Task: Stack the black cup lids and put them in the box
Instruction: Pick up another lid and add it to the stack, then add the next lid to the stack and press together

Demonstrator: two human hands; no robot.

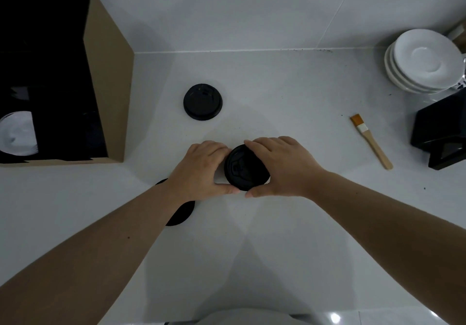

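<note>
We hold a black cup lid [245, 168] mid-surface, left hand [201, 171] and right hand [280, 167] each in a pinching grip on its rim. A second lid [202, 101] lies beyond; a third [182, 213] hides under our left wrist. The cardboard box [108, 92] stands left; saucers [423, 60], a pastry brush [370, 140] and a black holder [440, 133] sit right.

Matt black plastic lids [246, 167], cardboard box [108, 77]
</note>
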